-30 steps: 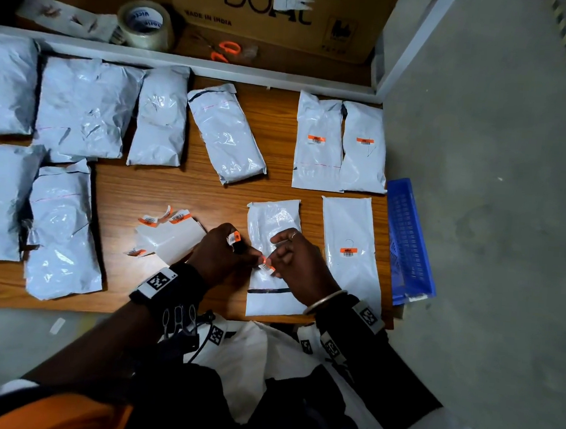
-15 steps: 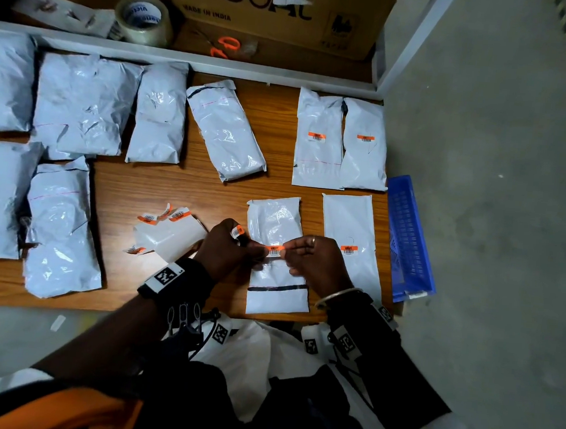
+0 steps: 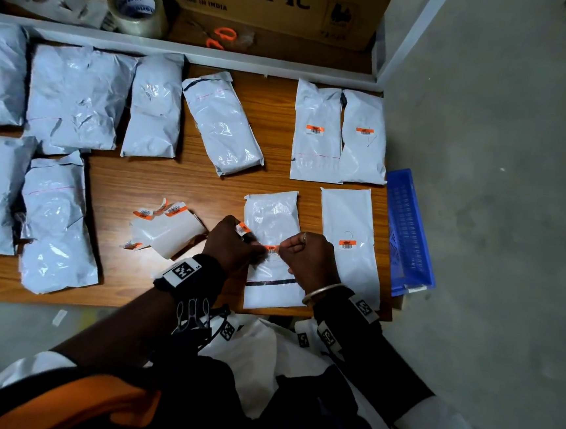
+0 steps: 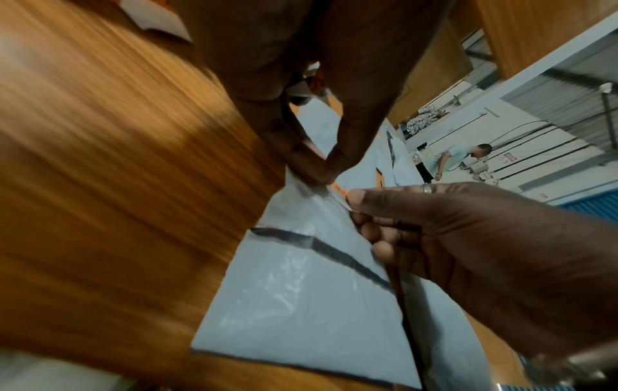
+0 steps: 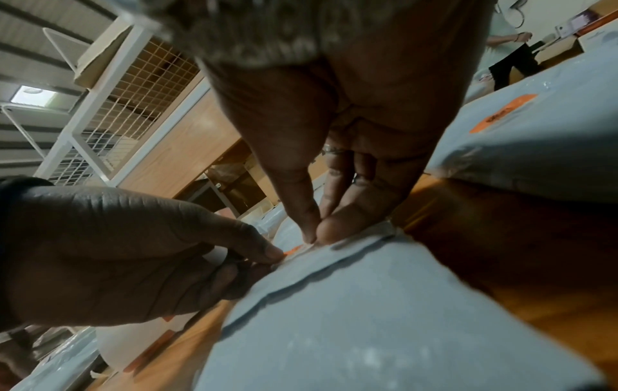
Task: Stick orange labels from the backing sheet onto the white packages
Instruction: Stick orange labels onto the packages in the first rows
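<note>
A white package (image 3: 272,213) lies on the wooden table (image 3: 181,185) in front of me. Over its middle, my left hand (image 3: 255,246) and right hand (image 3: 284,248) each pinch one end of an orange barcode label (image 3: 272,249), stretched flat and touching the package. In the left wrist view the left fingertips (image 4: 319,174) press down beside the label (image 4: 341,191). The right wrist view has the right fingertips (image 5: 316,234) on the package (image 5: 368,317). A second label (image 3: 242,228) clings to a left finger. The backing sheet (image 3: 170,233) lies left of my hands.
Three packages carrying orange labels (image 3: 315,130) (image 3: 365,131) (image 3: 347,244) lie to the right. Several unlabeled packages (image 3: 76,97) fill the left and back of the table. A blue basket (image 3: 410,232) hangs off the right edge. Tape roll (image 3: 135,6), scissors (image 3: 222,36) and a cardboard box (image 3: 276,5) sit behind a rail.
The label was peeled free near the package's lower half, then spread between both hands and brought down onto the package's middle. The hands shifted slightly up the table.
</note>
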The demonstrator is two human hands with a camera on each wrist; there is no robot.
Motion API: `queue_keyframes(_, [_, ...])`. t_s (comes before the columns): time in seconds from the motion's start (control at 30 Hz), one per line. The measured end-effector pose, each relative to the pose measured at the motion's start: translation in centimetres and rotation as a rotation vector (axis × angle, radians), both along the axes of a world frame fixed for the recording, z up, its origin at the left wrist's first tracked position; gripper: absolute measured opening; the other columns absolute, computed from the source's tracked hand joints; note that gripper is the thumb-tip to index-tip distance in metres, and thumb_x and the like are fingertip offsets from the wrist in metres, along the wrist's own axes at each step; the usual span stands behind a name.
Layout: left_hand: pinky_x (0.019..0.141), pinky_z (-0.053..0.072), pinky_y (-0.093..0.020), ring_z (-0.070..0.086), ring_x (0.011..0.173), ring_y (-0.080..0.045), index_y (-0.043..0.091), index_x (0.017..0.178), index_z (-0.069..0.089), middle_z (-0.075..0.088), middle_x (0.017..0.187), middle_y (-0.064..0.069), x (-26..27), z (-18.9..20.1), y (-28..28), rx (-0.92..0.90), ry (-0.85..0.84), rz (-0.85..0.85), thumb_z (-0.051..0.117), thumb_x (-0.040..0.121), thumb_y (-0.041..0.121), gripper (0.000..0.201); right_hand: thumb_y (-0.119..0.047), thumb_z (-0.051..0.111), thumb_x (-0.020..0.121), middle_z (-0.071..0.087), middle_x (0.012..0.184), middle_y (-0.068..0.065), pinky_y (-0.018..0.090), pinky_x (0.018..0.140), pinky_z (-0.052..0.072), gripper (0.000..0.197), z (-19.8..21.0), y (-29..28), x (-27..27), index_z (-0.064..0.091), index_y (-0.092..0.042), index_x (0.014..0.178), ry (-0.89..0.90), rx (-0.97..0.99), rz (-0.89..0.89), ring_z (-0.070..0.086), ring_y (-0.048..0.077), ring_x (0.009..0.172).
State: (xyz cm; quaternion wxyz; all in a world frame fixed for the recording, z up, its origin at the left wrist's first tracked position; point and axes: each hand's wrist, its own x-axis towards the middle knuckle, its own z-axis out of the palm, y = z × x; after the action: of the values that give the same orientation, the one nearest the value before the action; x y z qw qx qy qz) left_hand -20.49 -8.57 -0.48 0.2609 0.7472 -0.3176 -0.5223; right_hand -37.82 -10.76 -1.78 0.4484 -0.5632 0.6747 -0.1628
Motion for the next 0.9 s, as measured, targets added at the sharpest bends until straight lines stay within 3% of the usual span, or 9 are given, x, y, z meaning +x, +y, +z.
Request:
queue_keyframes(0.1, [0.071,0.064,-0.045,0.075,0.075,-0.031,0.010,0.096,0.054,0.073,0.089,-0.018,0.1,0.1,-0.1,0.021,-0.018,-0.014,0.093,0.066,0.005,0.050,-0.016,0.075,0.080,0.074,0.072,-0.004,0.042,0.070,0.063,0.003,-0.1,0.0,0.0,0.075,-0.014,0.078,0.015,-0.028,0.013,0.071,0.011,0.068])
queue_keyframes(0.23, [0.073,0.064,-0.051,0.076,0.075,-0.032,0.008,0.097,0.057,0.075,0.087,-0.017,0.1,0.1,-0.1,0.037,-0.032,-0.027,0.095,0.063,0.009,0.052,-0.018,0.075,0.080,0.074,0.074,-0.004,0.040,0.071,0.062,0.004,-0.3,0.0,0.2,0.074,-0.015,0.077,0.059,-0.066,0.053,0.071,0.013,0.070])
queue_keyframes(0.33, [0.070,0.063,-0.053,0.076,0.071,-0.032,0.005,0.099,0.057,0.075,0.083,-0.016,0.2,0.0,-0.1,0.044,-0.025,-0.023,0.096,0.061,0.009,0.054,-0.029,0.079,0.079,0.072,0.080,-0.008,0.033,0.072,0.059,0.012,0.0,0.2,0.3,0.071,-0.021,0.076,0.166,-0.096,0.089,0.069,0.011,0.078])
queue_keyframes(0.43, [0.070,0.064,-0.048,0.076,0.070,-0.027,0.005,0.099,0.058,0.074,0.082,-0.012,0.1,0.0,-0.1,0.044,-0.045,-0.032,0.096,0.063,0.011,0.053,-0.048,0.086,0.074,0.061,0.094,-0.009,0.031,0.071,0.053,0.033,0.0,0.3,0.2,0.061,-0.027,0.083,0.291,-0.145,0.089,0.063,0.011,0.081])
queue_keyframes(0.5, [0.066,0.062,-0.035,0.073,0.071,-0.019,0.006,0.100,0.060,0.073,0.085,-0.007,0.1,-0.1,-0.3,0.041,-0.089,-0.059,0.096,0.064,0.015,0.052,-0.054,0.088,0.069,0.060,0.092,-0.007,0.032,0.069,0.051,0.047,-0.1,0.1,-0.3,0.055,-0.027,0.087,0.298,-0.136,0.054,0.060,0.013,0.078])
queue_keyframes(0.57, [0.060,0.052,-0.021,0.068,0.074,-0.013,0.007,0.102,0.060,0.069,0.083,0.000,0.0,0.1,-0.4,0.055,-0.145,-0.094,0.095,0.066,0.018,0.051,-0.048,0.089,0.072,0.061,0.085,-0.006,0.034,0.070,0.054,0.044,-0.3,-0.2,-0.7,0.053,-0.026,0.086,0.252,-0.095,0.021,0.061,0.013,0.077])
queue_keyframes(0.7, [0.058,0.042,-0.020,0.064,0.086,-0.018,0.008,0.104,0.059,0.064,0.086,0.004,0.3,0.0,-0.4,0.063,-0.199,-0.108,0.094,0.067,0.025,0.053,-0.024,0.082,0.083,0.061,0.092,-0.006,0.034,0.077,0.057,0.025,-0.8,0.0,-0.9,0.058,-0.024,0.092,0.140,-0.191,0.074,0.063,0.011,0.084])
queue_keyframes(0.8, [0.063,0.040,-0.027,0.058,0.088,-0.019,0.009,0.106,0.058,0.061,0.093,0.000,0.4,-0.1,-0.2,0.070,-0.267,-0.144,0.092,0.070,0.027,0.052,-0.030,0.089,0.076,0.057,0.105,-0.004,0.025,0.079,0.054,0.037,-0.8,0.6,-0.7,0.062,-0.023,0.100,0.078,-0.265,0.242,0.060,0.007,0.093])
queue_keyframes(0.9, [0.072,0.043,-0.028,0.061,0.091,-0.020,0.006,0.110,0.060,0.063,0.094,0.000,0.4,0.0,-0.3,0.068,-0.268,-0.170,0.091,0.072,0.028,0.054,-0.031,0.087,0.078,0.056,0.111,-0.003,0.034,0.086,0.055,0.037,-0.7,0.9,-0.4,0.061,-0.025,0.105,0.189,-0.272,0.331,0.062,0.016,0.102])
